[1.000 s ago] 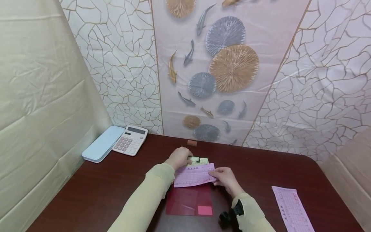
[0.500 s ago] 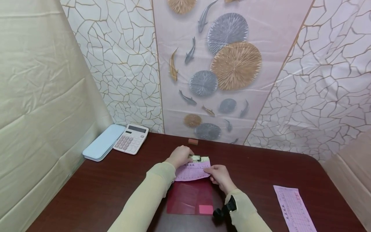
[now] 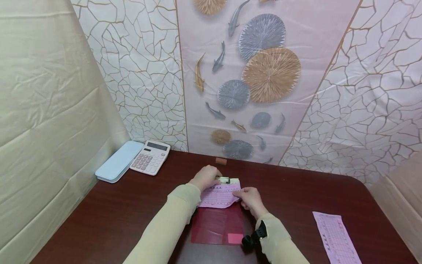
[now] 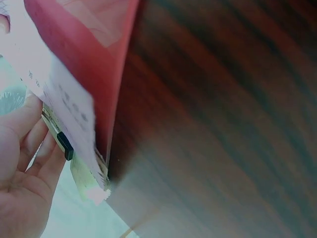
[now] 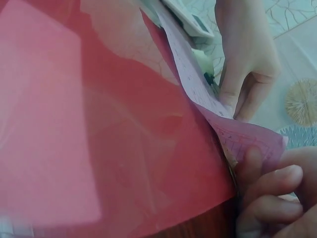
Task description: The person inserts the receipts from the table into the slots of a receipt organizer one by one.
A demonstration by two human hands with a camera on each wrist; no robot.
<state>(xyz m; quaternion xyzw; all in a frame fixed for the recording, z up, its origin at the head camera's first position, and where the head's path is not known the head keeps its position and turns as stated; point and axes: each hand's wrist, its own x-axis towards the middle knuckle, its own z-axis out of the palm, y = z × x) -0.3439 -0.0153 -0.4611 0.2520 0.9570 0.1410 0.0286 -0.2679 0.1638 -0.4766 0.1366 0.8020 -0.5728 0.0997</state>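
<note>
A red translucent folder (image 3: 214, 229) lies on the table in the head view. At its far end a metal clip (image 3: 224, 180) with a black tip sits over a pale yellow slip (image 3: 234, 181). My left hand (image 3: 206, 177) grips this clip, thumb on the near side in the left wrist view. A pink printed slip (image 3: 215, 197) lies over the folder's upper part, its top edge close to the clip. Between thumb and fingers, my right hand (image 3: 251, 200) pinches the slip's right edge, which bends upward in the right wrist view.
Another pink slip (image 3: 336, 236) lies on the dark wood table (image 3: 132, 220) at the right. A calculator (image 3: 151, 157) and a light blue case (image 3: 120, 161) stand at the back left. A small brown block (image 3: 221, 161) sits by the far edge, before a patterned curtain.
My right hand has moved left and slightly up with the pink slip, whose lower edge is now farther up the folder. The left hand stays at the clip.
</note>
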